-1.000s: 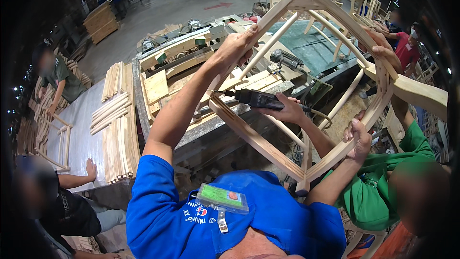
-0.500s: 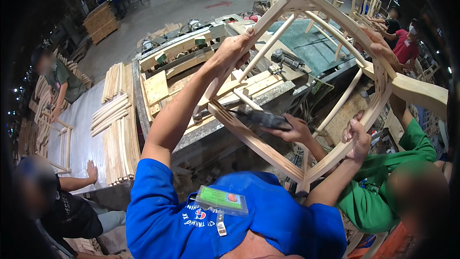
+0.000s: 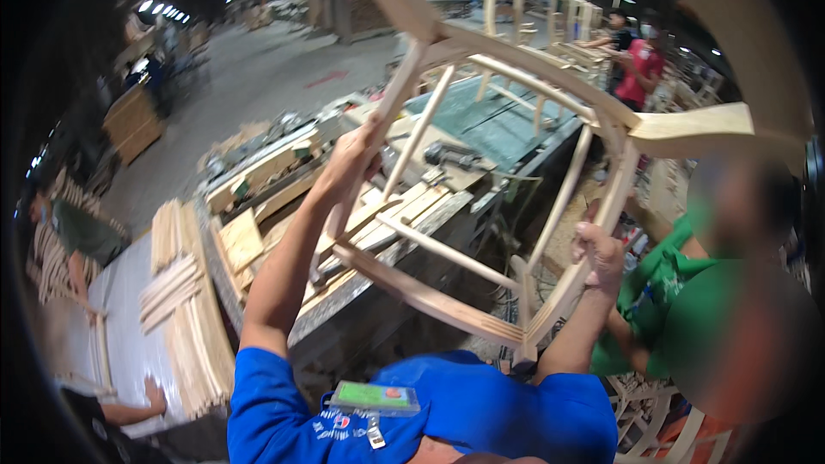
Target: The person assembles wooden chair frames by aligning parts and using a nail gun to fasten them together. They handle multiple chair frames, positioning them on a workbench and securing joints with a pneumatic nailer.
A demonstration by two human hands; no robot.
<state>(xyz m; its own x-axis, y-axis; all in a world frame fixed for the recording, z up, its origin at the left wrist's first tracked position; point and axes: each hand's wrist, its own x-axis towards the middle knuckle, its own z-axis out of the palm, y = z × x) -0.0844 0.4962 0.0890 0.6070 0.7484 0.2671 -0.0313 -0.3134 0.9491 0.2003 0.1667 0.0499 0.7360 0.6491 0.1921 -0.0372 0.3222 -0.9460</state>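
Note:
A pale wooden chair frame (image 3: 430, 294) with round stretcher rods is held up in the air, tilted, in front of my chest. My left hand (image 3: 355, 155) is closed around its left rail, arm stretched out. Lower on the right side, my right hand (image 3: 599, 256) is wrapped round another rail near the corner. A curved chair leg (image 3: 692, 125) sticks out to the right, toward a co-worker in a green shirt (image 3: 640, 296). That person's hands are mostly hidden behind the frame and blurred.
Beyond the frame stands a workbench with wooden boards (image 3: 245, 236), a power tool (image 3: 453, 155) and a green top (image 3: 481, 125). To the left, a table (image 3: 125, 292) carries stacks of wooden strips (image 3: 193, 331), with co-workers beside it. Chair parts (image 3: 662, 430) lie at the lower right.
The chair frame has shifted left and tilted in my hands. The co-worker in green has drawn back the hand with the dark power tool from inside the frame and moved right.

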